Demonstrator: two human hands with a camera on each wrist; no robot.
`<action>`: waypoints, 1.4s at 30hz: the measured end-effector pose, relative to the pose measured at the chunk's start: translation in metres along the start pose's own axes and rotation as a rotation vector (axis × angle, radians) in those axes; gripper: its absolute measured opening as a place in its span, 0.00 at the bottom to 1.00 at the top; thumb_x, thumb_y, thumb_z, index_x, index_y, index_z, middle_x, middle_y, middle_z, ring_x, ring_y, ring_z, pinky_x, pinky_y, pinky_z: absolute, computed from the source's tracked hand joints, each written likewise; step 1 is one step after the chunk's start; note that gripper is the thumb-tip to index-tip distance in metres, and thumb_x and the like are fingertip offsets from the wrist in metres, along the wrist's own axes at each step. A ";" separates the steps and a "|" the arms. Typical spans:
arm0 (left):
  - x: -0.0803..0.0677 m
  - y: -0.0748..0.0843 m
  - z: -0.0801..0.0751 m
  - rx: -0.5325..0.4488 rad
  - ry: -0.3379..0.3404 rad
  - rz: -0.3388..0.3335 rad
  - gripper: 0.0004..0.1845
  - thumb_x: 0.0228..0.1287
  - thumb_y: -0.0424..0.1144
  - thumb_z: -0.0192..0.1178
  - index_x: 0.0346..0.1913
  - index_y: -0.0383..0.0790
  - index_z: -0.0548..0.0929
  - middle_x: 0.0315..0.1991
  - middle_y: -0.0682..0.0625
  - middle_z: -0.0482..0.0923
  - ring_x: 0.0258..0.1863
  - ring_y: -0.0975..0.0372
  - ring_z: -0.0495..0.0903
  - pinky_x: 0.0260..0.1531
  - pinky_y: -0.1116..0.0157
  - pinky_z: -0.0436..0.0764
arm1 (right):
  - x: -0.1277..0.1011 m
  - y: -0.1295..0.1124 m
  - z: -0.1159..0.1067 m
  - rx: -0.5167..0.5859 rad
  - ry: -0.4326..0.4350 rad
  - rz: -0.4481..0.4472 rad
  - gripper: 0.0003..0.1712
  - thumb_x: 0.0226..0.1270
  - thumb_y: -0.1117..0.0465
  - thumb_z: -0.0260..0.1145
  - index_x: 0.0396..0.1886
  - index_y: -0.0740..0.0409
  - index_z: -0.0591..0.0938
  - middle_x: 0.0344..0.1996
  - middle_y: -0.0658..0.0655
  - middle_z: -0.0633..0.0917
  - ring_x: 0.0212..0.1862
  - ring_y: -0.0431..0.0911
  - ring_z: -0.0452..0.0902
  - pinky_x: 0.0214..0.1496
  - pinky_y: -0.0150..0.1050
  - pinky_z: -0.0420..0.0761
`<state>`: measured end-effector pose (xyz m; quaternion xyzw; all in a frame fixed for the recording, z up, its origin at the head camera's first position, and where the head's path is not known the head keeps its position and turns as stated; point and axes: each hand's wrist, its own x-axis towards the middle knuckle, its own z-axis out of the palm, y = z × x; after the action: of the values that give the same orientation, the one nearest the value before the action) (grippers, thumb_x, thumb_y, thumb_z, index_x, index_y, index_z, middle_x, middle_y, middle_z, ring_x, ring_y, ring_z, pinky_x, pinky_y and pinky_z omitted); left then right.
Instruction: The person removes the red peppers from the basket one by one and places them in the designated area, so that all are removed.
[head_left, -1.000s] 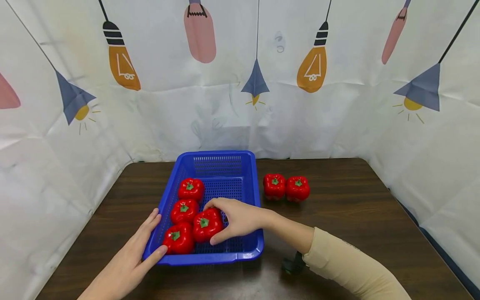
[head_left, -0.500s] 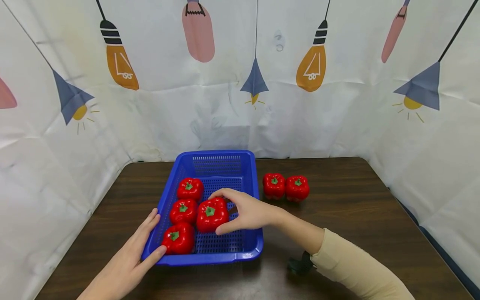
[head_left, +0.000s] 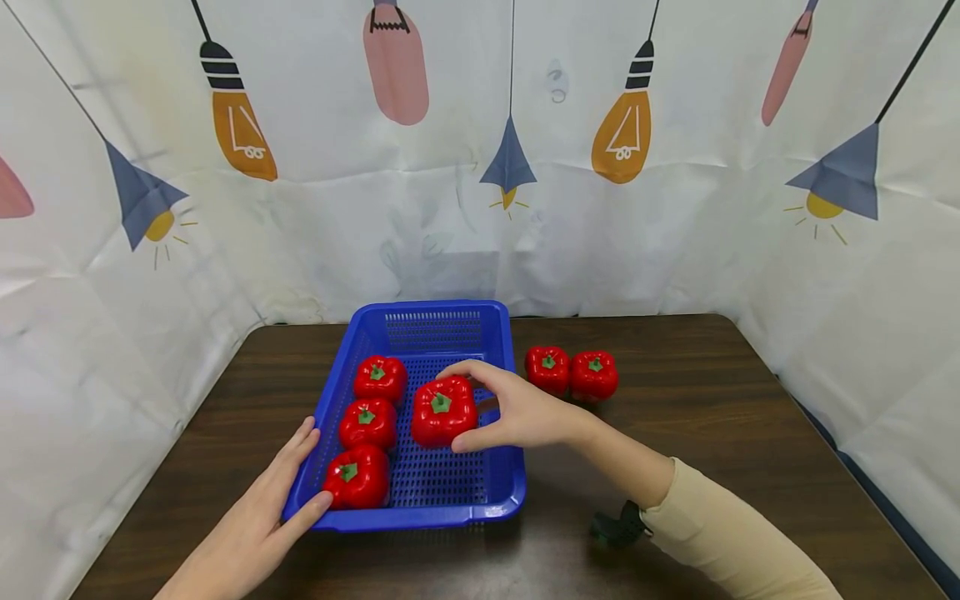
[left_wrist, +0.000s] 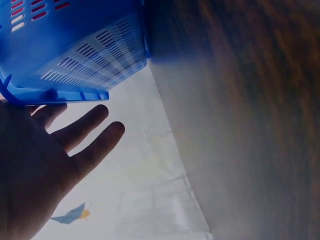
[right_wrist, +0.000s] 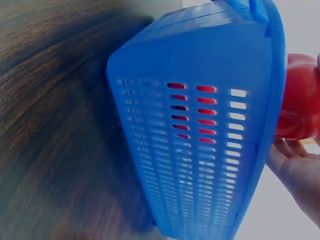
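My right hand (head_left: 521,408) holds a red bell pepper (head_left: 441,421) with a green stem between thumb and fingers, over the middle of the blue basket (head_left: 442,518). In the right wrist view that pepper (right_wrist: 299,95) shows above the basket's rim. Three more bell peppers line the basket's left side: one at the back (head_left: 380,379), one in the middle (head_left: 366,425) and one in front (head_left: 358,479). At the basket's front left corner, my left hand (head_left: 258,508) rests on the rim, its thumb over the edge. The left wrist view shows its fingers (left_wrist: 95,145) straight and spread outside the wall.
Two more red bell peppers, a left one (head_left: 547,370) and a right one (head_left: 594,376), stand side by side on the brown wooden table (head_left: 697,417), right of the basket. Behind it hangs a white curtain (head_left: 435,217) printed with lamps.
The right hand has lifted the bell pepper from beside the left row and carried it up, back and to the right. The left hand and the other peppers stay put.
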<state>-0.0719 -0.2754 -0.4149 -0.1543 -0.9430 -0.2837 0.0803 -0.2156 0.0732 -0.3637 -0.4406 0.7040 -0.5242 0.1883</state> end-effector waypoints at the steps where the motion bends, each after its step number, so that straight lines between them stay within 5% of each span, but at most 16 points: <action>1: 0.000 0.000 0.000 0.000 0.002 0.003 0.43 0.72 0.46 0.64 0.83 0.46 0.54 0.83 0.47 0.47 0.76 0.42 0.56 0.60 0.87 0.49 | -0.002 -0.001 -0.001 -0.001 0.007 0.003 0.39 0.63 0.55 0.77 0.70 0.44 0.69 0.62 0.47 0.76 0.62 0.45 0.76 0.57 0.46 0.83; 14: 0.000 0.000 0.000 0.008 0.013 0.019 0.43 0.72 0.45 0.64 0.83 0.45 0.54 0.83 0.47 0.47 0.77 0.45 0.55 0.61 0.88 0.48 | -0.026 -0.006 -0.020 0.031 0.084 0.105 0.40 0.65 0.55 0.76 0.73 0.43 0.67 0.64 0.50 0.76 0.62 0.51 0.76 0.54 0.49 0.84; 22: -0.001 0.000 0.000 0.003 0.012 0.020 0.43 0.73 0.45 0.64 0.83 0.45 0.54 0.82 0.46 0.47 0.78 0.45 0.55 0.62 0.87 0.47 | -0.042 -0.004 -0.030 -0.034 0.131 0.067 0.40 0.65 0.57 0.76 0.72 0.48 0.67 0.63 0.50 0.77 0.63 0.48 0.75 0.62 0.49 0.79; 42: -0.001 0.000 -0.001 0.009 0.014 0.022 0.43 0.72 0.45 0.64 0.83 0.46 0.54 0.82 0.47 0.48 0.78 0.47 0.55 0.62 0.87 0.47 | -0.082 0.002 -0.049 -0.055 0.243 0.060 0.39 0.64 0.60 0.76 0.72 0.47 0.68 0.64 0.54 0.76 0.62 0.55 0.76 0.59 0.50 0.81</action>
<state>-0.0711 -0.2757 -0.4142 -0.1625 -0.9420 -0.2794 0.0908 -0.2081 0.1684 -0.3626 -0.3577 0.7487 -0.5481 0.1050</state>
